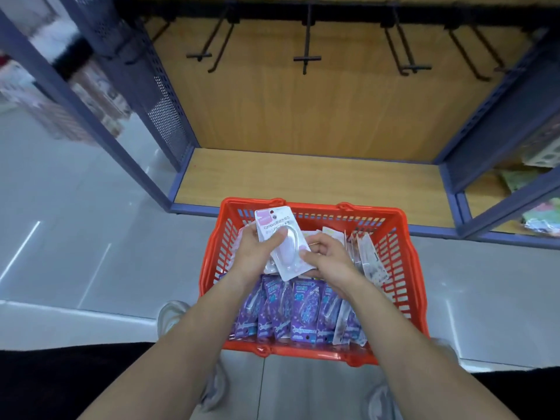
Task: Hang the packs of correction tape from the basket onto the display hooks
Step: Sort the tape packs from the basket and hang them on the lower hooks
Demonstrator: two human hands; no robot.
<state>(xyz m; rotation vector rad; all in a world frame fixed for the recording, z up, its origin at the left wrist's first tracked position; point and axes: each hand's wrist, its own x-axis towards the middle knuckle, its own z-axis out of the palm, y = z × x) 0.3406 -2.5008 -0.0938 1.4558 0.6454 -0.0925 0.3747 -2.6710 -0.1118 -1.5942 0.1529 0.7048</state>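
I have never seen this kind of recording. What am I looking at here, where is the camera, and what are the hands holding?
There is no machine here: these are a person's two bare hands. The single picture comes from a camera worn on the person's head, looking forward and down, so both arms enter from the bottom edge. On the floor stands a red plastic basket. Its near part holds purple packs of correction tape, and its far right part holds white packs. Above the basket, the left hand and the right hand both hold one white and pink pack, with fingers curled at its edges. Behind the basket is a display shelf with black hooks. No pack hangs on them yet.
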